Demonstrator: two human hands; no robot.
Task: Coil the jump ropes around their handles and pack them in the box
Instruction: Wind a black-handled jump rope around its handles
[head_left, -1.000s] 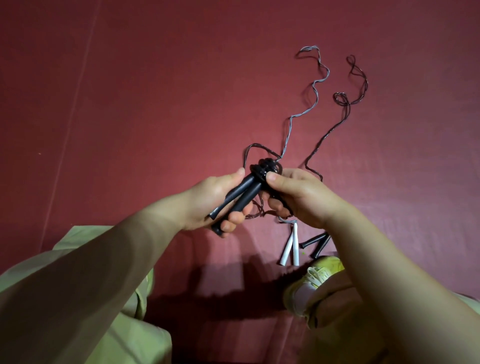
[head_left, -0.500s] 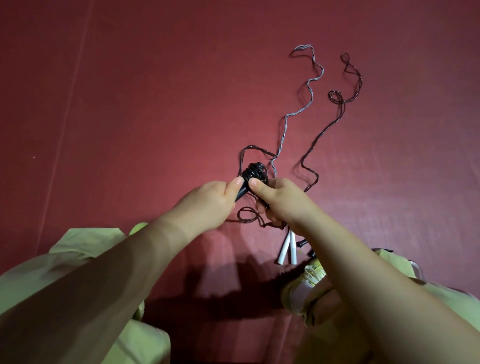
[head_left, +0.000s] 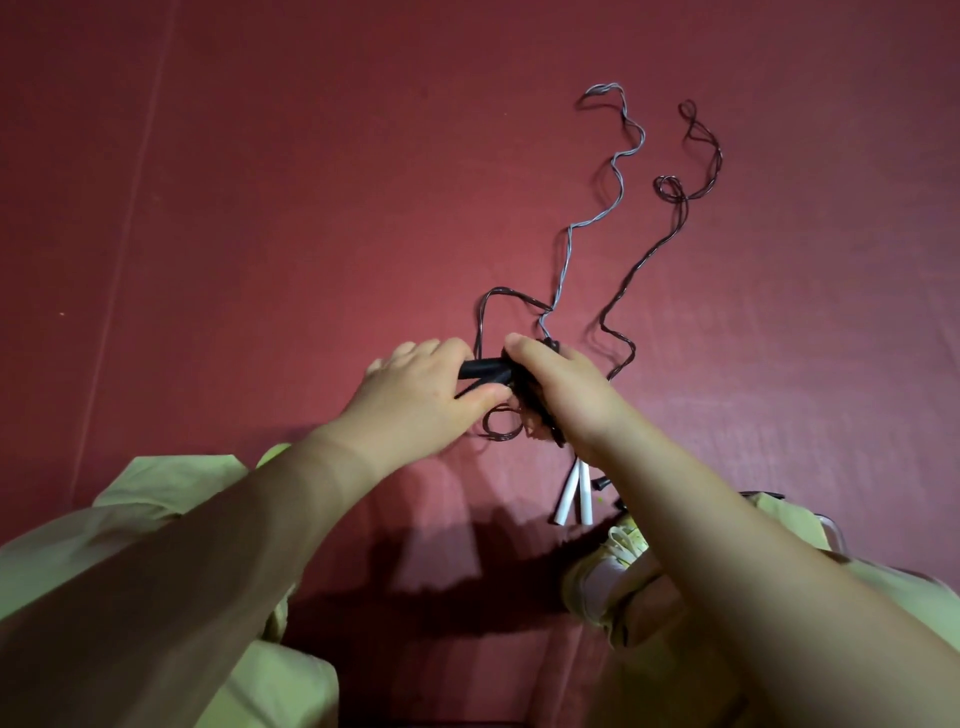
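The person's left hand (head_left: 415, 395) grips the pair of black cylindrical jump-rope handles (head_left: 483, 371), fingers curled over them and thumb underneath. The right hand (head_left: 563, 389) meets it at the far end of those handles, fingers closed around the dark wound bundle there, forefinger laid along the top. A thin dark cord (head_left: 498, 312) loops up just beyond the two hands, and a small slack loop hangs below them. Judging by this, the step in hand is winding the dark rope round its handles, with part of it already wrapped.

Beyond the right hand, a thin grey cord (head_left: 618, 171) and a second dark twisted cord (head_left: 670, 228) trail away over the red mat floor (head_left: 260, 208). Below the right wrist lie two white tube-shaped handles (head_left: 574, 493), close to a pale yellow-green shoe (head_left: 618, 556).

The next move likely calls for drawing in the loose loop and carrying another turn round the handles while the left hand keeps them steady. No box shows in view.
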